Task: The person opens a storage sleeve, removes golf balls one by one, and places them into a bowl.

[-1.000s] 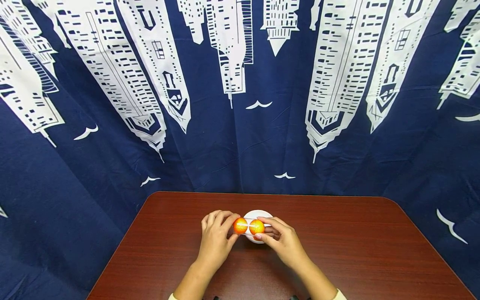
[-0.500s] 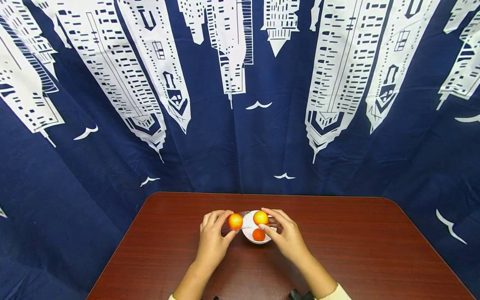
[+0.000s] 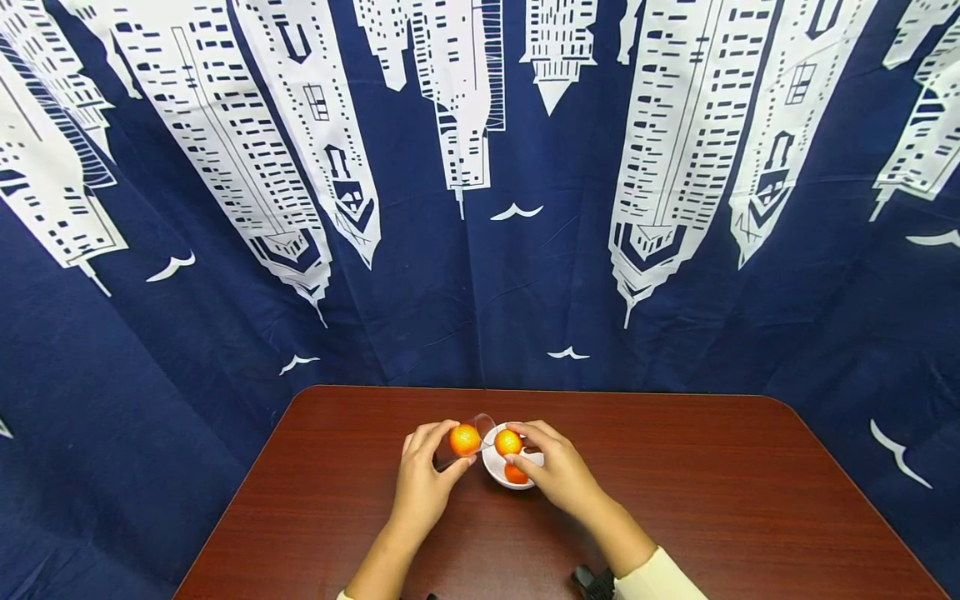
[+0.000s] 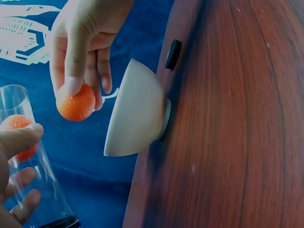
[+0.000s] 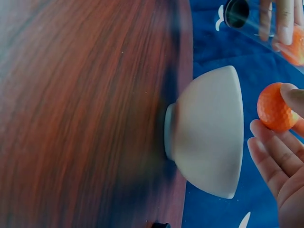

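Observation:
My left hand (image 3: 423, 475) grips a clear plastic tube (image 4: 45, 175) with a black end (image 3: 442, 457). Inside the tube, behind my thumb, sits an orange golf ball (image 3: 464, 440). My right hand (image 3: 558, 467) pinches a second orange golf ball (image 5: 275, 107) between thumb and fingers, over the white bowl (image 5: 209, 133). A third orange ball (image 3: 516, 473) lies in that bowl, partly covered by the right thumb in the head view. The tube's round mouth (image 3: 486, 425) tilts up close to the bowl's left rim.
Under everything is a reddish-brown wooden table (image 3: 337, 500). A small black disc (image 4: 174, 54) lies on it to the right of the bowl. Behind the table hangs a blue cloth (image 3: 450, 333) printed with white buildings. A black device (image 3: 594, 582) sits at the right wrist.
The right-hand ball, earlier in line with the tube beside the other ball, has come away from it over the bowl. My left hand has shifted left and the tube's mouth has tipped up.

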Available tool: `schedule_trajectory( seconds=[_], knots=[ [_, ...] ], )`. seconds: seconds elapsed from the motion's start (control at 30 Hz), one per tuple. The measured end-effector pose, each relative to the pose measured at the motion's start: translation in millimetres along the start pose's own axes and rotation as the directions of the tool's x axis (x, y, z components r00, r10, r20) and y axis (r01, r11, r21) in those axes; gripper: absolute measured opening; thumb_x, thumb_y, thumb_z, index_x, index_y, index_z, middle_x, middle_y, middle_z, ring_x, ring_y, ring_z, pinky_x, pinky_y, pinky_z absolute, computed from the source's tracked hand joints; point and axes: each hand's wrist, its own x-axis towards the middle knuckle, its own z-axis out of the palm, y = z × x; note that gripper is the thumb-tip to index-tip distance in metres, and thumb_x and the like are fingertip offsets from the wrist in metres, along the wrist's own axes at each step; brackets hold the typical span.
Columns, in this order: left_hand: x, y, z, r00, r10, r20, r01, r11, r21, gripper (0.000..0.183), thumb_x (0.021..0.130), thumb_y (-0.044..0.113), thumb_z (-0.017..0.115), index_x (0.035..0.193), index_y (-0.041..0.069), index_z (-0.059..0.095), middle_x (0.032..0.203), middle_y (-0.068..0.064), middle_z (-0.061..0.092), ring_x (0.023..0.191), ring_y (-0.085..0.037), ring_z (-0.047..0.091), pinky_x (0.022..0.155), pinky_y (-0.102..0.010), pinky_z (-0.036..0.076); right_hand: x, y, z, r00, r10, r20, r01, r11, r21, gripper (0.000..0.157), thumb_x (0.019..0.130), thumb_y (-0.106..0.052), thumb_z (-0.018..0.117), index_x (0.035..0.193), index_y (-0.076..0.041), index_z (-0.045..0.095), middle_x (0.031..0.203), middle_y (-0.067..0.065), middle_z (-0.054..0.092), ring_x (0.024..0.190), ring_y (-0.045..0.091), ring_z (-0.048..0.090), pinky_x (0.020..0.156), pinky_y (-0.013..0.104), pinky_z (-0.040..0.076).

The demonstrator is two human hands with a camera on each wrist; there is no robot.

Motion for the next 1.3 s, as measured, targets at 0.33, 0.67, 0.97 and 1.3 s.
schedule_trajectory(
  seconds=[0.33,0.67,0.97,1.3],
  knots=[
    [-0.2,-3.2,1.2,1.000,0.004,0.005,-0.004,1.000,-0.023,0.050,0.074,0.021,0.090,0.120,0.023,0.070,0.117,0.004,0.066,0.112,-0.016,0.055,0.094,-0.037,0.050,7,3,9.3,0.997,-0.043,0.069,0.053,0.987,-0.153,0.042,0.084,-0.009,0.081,0.125,-0.005,0.068,0.117,0.002,0.069,0.099,0.018,0.070,0.086,0.036,0.060],
    [-0.1,-5.5,0.9,1.000,-0.028,0.009,0.028,0.998,-0.054,0.050,0.075,0.018,0.090,0.121,0.019,0.071,0.119,0.004,0.066,0.115,-0.015,0.056,0.100,-0.039,0.050,12,4,17.2,0.986,-0.001,0.164,0.046,0.961,-0.272,0.040,0.087,-0.015,0.079,0.125,-0.009,0.069,0.123,0.007,0.069,0.113,0.023,0.067,0.097,0.043,0.055],
    [0.5,-6.9,1.4,1.000,-0.026,-0.002,0.025,0.998,-0.051,0.050,0.075,0.020,0.090,0.121,0.020,0.071,0.119,0.003,0.067,0.112,-0.015,0.057,0.099,-0.040,0.050,13,8,21.1,0.976,0.004,0.217,0.069,0.942,-0.327,0.041,0.085,-0.015,0.080,0.124,-0.009,0.069,0.119,0.008,0.071,0.108,0.023,0.067,0.096,0.043,0.055],
    [-0.1,-7.0,2.6,1.000,-0.022,-0.003,0.022,0.998,-0.056,0.049,0.075,0.020,0.091,0.120,0.021,0.072,0.117,0.005,0.068,0.110,-0.015,0.057,0.097,-0.039,0.051,15,7,20.2,0.960,0.068,0.273,0.041,0.926,-0.375,0.040,0.084,-0.014,0.081,0.121,-0.007,0.070,0.114,0.010,0.070,0.102,0.026,0.068,0.095,0.045,0.055]
  ],
)
